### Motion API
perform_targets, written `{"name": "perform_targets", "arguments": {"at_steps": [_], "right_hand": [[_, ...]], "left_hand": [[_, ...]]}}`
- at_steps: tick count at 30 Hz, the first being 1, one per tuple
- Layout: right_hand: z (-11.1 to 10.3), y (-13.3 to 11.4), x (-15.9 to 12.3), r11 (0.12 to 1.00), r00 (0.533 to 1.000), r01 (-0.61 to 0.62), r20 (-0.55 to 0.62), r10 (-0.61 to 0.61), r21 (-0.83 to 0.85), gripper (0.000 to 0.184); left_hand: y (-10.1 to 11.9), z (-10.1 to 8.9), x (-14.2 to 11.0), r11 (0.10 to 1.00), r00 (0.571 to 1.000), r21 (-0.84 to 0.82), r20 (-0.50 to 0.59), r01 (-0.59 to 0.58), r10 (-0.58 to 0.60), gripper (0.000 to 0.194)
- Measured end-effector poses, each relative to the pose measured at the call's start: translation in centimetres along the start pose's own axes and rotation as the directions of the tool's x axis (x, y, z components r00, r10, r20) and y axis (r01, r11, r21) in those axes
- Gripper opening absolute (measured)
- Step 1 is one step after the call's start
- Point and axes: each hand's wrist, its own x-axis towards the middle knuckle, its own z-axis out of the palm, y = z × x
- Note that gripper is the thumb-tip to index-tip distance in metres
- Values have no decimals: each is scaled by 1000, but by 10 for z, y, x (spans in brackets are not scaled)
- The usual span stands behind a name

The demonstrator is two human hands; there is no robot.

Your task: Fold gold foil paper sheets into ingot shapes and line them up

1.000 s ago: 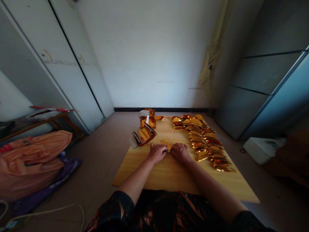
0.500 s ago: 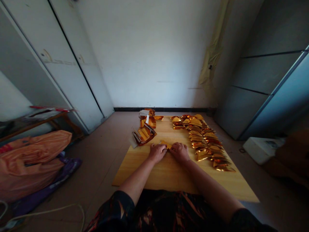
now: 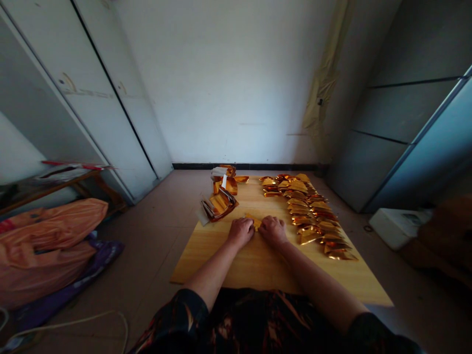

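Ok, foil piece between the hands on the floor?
No, the gold foil piece lies on the wooden board, between left hand and right hand.

i'm looking at a white plaster wall (image 3: 228,83) straight ahead, with a black skirting strip (image 3: 243,166) running along its foot, and a yellowed sheet (image 3: 324,83) hanging in the right corner. on my left, tall white cabinet doors (image 3: 99,98) and a low wooden shelf (image 3: 70,184), then an orange sack (image 3: 44,250) slumped over a purple bag (image 3: 103,253) on the tiled floor (image 3: 155,221). on my right, a grey-blue metal cabinet (image 3: 405,123) and a white box (image 3: 396,227) on the floor. light's dim, brightest on the back wall.
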Motion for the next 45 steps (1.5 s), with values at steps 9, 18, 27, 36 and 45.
{"name": "perform_targets", "arguments": {"at_steps": [9, 18, 27, 36, 45], "right_hand": [[1, 2, -3, 998, 999, 23, -42, -20, 55, 13], [1, 4, -3, 996, 999, 28, -30, -25, 85, 9], [2, -1, -1, 999, 999, -21, -44, 23, 32, 12], [8, -2, 0, 995, 995, -56, -72, 62, 81, 10], [6, -5, -1, 997, 995, -65, -73, 68, 44, 14]], "left_hand": [[2, 0, 2, 999, 1000, 42, 9, 3, -3, 11], [0, 3, 2, 997, 1000, 73, 13, 5, -6, 14], [4, 0, 4, 993, 999, 117, 36, 3, -7, 14], [6, -2, 4, 993, 999, 120, 30, 5, -9, 12], [6, -1, 4, 990, 999, 142, 23, 23, -27, 8]]}}
